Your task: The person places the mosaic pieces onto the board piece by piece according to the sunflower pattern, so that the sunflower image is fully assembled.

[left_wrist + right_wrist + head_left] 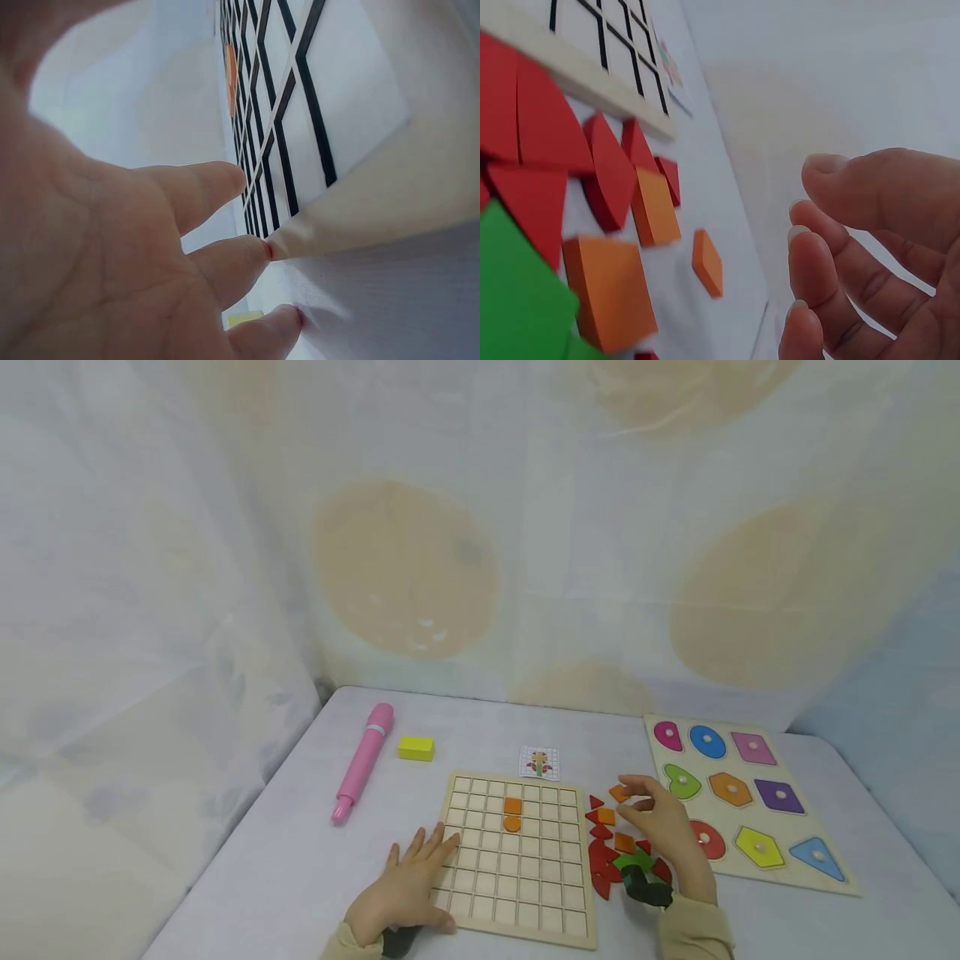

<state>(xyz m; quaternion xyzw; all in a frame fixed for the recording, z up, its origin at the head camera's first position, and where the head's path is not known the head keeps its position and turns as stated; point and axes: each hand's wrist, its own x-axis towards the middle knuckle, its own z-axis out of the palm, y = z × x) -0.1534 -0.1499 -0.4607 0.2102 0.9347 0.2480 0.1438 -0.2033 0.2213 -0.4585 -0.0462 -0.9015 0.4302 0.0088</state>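
Note:
A wooden grid board (525,893) lies in front of me with an orange square (512,806) and an orange round piece (512,823) set in its cells. My left hand (423,860) lies flat, its straight fingers (225,180) touching the board's left edge (352,217). Loose red, orange and green pieces (603,860) lie right of the board. My right hand (647,800) hovers over them with fingers (817,247) loosely curled, close to a small orange piece (707,262) but apart from it, holding nothing.
A small pattern card (539,762) lies behind the board. A pink pen (363,762) and a yellow block (416,748) sit at the left rear. A knobbed shape puzzle (742,793) lies at the right. Draped cloth encloses the table.

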